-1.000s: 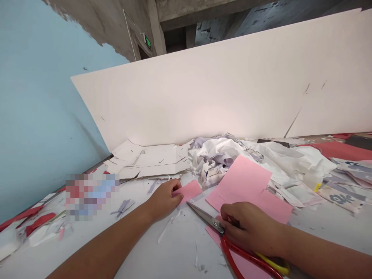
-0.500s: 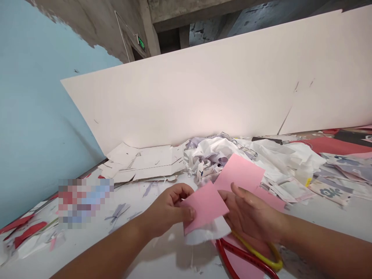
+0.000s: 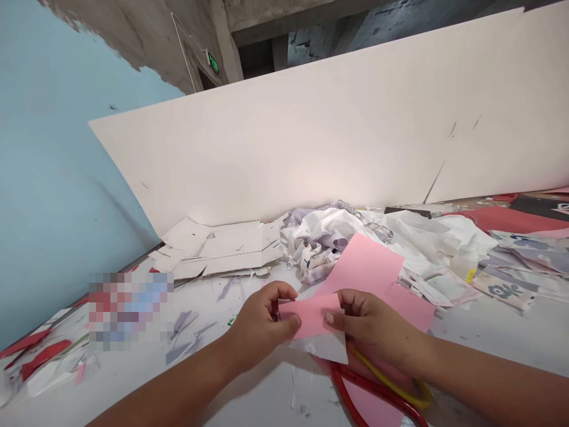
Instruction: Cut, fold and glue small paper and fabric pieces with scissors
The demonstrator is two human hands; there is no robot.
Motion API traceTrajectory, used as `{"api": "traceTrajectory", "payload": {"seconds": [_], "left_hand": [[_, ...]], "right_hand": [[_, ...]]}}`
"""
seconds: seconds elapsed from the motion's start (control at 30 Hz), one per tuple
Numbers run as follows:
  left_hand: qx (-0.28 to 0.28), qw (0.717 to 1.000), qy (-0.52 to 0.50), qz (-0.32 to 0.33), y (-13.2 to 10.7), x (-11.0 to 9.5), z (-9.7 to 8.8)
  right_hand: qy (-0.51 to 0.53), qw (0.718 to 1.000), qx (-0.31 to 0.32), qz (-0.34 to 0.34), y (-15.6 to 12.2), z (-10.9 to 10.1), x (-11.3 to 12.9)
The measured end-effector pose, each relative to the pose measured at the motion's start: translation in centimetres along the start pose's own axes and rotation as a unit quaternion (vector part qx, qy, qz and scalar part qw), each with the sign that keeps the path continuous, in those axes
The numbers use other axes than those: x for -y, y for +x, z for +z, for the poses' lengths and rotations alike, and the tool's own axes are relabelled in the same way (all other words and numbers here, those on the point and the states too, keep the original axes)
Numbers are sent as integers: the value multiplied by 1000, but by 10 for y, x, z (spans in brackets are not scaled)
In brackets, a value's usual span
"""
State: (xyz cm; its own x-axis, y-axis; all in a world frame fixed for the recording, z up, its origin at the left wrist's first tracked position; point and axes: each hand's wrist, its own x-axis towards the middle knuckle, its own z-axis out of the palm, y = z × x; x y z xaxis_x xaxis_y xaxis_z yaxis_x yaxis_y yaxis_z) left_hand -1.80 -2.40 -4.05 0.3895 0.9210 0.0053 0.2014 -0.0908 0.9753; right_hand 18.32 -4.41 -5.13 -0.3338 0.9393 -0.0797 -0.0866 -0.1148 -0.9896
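Observation:
Between my two hands is a small piece of pink paper, with a white layer showing along its lower edge. My left hand pinches its left side, thumb on top. On the right side, my right hand grips it with the thumb over the front and the fingers behind. Scissors with one red and one yellow handle lie below my right hand, on pink paper; their blades are hidden. Larger pink sheets lie on the table just beyond my right hand.
Crumpled white and lilac paper is heaped at the back by a white board. Flattened white cardboard lies left of it. Patterned pieces and red sheets are at right. Red scraps lie far left.
My right hand was open beside the pink piece; now it has closed on the right side. The piece has turned level and tilted, showing less of its pink face.

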Motion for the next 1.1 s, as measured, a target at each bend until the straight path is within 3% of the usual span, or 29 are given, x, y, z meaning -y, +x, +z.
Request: {"api": "traceTrajectory", "payload": {"seconds": [0.17, 0.33, 0.47, 0.6, 0.9, 1.1], "left_hand": [[-32, 995, -86, -30, 0, 8, 10], [-86, 987, -129, -42, -1, 7, 18], [-71, 984, -154, -51, -1, 6, 19], [-89, 987, -129, -37, -2, 8, 17], [-99, 989, -107, -19, 0, 9, 17], [-51, 982, -178, -32, 0, 10, 16]], "right_hand": [[18, 999, -48, -1, 1, 0, -2], [24, 998, -57, -19, 4, -2, -10], [37, 997, -57, -25, 3, 0, -11], [31, 998, -45, -11, 3, 0, -7], [11, 996, -85, -5, 4, 1, -8], [34, 996, -86, -17, 4, 1, -9]]}}
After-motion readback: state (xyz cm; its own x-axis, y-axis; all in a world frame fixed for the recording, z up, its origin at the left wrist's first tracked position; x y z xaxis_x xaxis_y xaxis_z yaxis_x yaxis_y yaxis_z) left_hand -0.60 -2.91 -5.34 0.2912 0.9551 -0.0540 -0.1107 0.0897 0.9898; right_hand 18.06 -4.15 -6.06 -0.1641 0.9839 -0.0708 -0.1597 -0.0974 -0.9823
